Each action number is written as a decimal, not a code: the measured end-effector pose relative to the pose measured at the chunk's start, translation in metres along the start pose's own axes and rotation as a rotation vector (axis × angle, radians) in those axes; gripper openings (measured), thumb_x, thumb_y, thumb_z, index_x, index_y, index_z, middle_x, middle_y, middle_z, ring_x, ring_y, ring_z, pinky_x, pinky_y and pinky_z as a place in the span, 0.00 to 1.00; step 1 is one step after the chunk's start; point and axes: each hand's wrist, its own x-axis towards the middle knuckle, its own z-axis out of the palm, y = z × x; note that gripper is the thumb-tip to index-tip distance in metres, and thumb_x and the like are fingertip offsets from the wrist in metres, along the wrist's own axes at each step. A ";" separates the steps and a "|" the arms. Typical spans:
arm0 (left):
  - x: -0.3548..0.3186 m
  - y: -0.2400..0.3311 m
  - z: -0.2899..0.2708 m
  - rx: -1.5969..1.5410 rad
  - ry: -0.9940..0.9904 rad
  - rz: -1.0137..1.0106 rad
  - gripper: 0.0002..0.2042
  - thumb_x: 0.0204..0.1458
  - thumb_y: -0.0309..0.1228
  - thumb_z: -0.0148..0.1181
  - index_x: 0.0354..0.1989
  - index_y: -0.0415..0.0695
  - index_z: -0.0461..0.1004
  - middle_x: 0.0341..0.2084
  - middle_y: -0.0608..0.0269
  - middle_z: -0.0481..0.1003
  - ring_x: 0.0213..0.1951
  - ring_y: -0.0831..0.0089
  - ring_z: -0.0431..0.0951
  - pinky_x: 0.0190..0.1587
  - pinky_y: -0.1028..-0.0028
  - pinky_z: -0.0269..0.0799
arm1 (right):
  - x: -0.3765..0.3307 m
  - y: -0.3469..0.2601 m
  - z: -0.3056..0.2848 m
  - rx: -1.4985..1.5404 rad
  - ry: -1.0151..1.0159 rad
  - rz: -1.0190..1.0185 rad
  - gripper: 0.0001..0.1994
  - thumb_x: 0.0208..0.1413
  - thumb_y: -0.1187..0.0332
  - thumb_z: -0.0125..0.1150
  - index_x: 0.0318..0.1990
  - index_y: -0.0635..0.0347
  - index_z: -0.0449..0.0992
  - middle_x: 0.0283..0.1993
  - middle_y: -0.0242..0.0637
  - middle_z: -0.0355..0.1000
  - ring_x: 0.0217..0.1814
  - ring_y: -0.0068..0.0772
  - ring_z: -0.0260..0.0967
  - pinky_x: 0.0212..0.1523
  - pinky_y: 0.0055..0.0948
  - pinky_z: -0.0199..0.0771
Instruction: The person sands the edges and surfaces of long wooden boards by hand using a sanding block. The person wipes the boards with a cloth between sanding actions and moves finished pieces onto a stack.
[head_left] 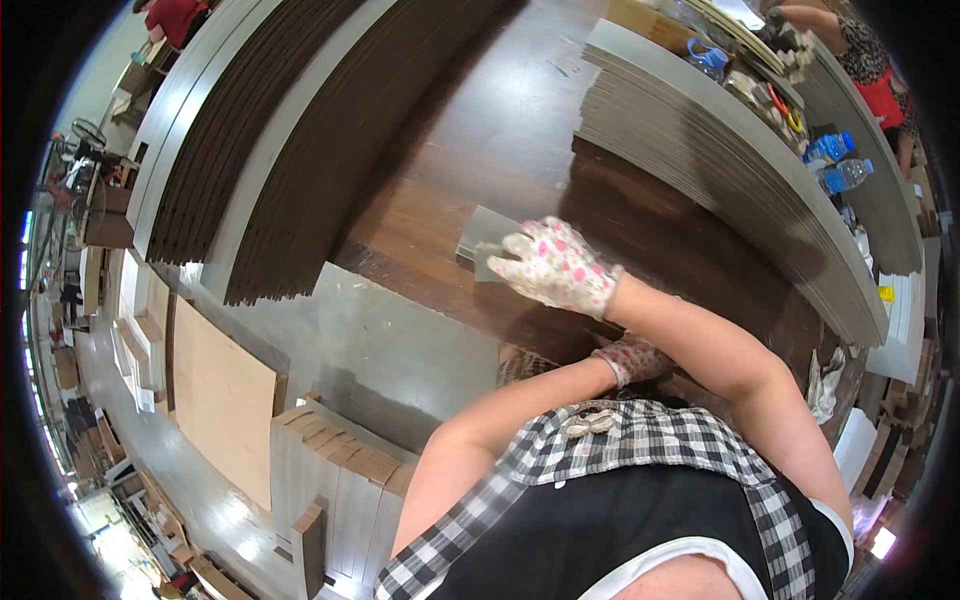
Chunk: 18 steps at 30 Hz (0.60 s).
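My right hand (560,268), in a white glove with pink flowers, reaches out over the brown table. Its thumb and fingers close on the edge of a small grey flat piece (484,264). Right behind that piece lies a small stack of grey rectangular pieces (490,224). My left hand (637,360), in a matching flowered glove, is close to my body beneath the right forearm. The fingers of that hand are hidden, so what it holds, if anything, does not show.
Tall rows of long grey-brown panels (330,130) stand at the left. Another panel stack (720,150) curves along the right, with water bottles (828,150) and tools beyond. Cardboard (222,395) and boxed panels (335,470) stand lower left. Other people are at the far corners.
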 end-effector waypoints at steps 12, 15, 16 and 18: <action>0.006 -0.038 0.067 0.253 0.218 0.299 0.21 0.65 0.38 0.44 0.64 0.46 0.67 0.64 0.55 0.66 0.65 0.63 0.65 0.68 0.64 0.56 | -0.090 -0.012 -0.039 0.080 -0.114 -0.028 0.15 0.43 0.67 0.68 0.42 0.47 0.77 0.36 0.33 0.71 0.37 0.37 0.70 0.37 0.38 0.67; -0.012 -0.009 0.027 0.056 0.089 0.254 0.19 0.65 0.40 0.43 0.61 0.48 0.69 0.61 0.57 0.69 0.61 0.64 0.69 0.65 0.65 0.61 | -0.073 -0.015 -0.050 0.117 -0.064 0.063 0.19 0.41 0.65 0.71 0.45 0.46 0.77 0.41 0.33 0.71 0.40 0.39 0.70 0.39 0.40 0.67; -0.013 -0.012 0.031 0.032 0.115 0.309 0.19 0.66 0.41 0.43 0.59 0.49 0.71 0.59 0.58 0.71 0.59 0.65 0.71 0.63 0.65 0.63 | -0.045 -0.021 -0.041 0.089 0.086 0.034 0.10 0.45 0.63 0.65 0.37 0.47 0.75 0.30 0.30 0.66 0.31 0.35 0.67 0.32 0.38 0.65; -0.023 -0.016 0.025 -0.094 -0.023 0.214 0.19 0.65 0.40 0.44 0.58 0.47 0.72 0.58 0.55 0.72 0.59 0.64 0.71 0.63 0.65 0.63 | -0.013 -0.023 -0.022 0.074 0.182 0.038 0.09 0.45 0.64 0.64 0.36 0.47 0.75 0.31 0.31 0.66 0.33 0.36 0.68 0.34 0.38 0.65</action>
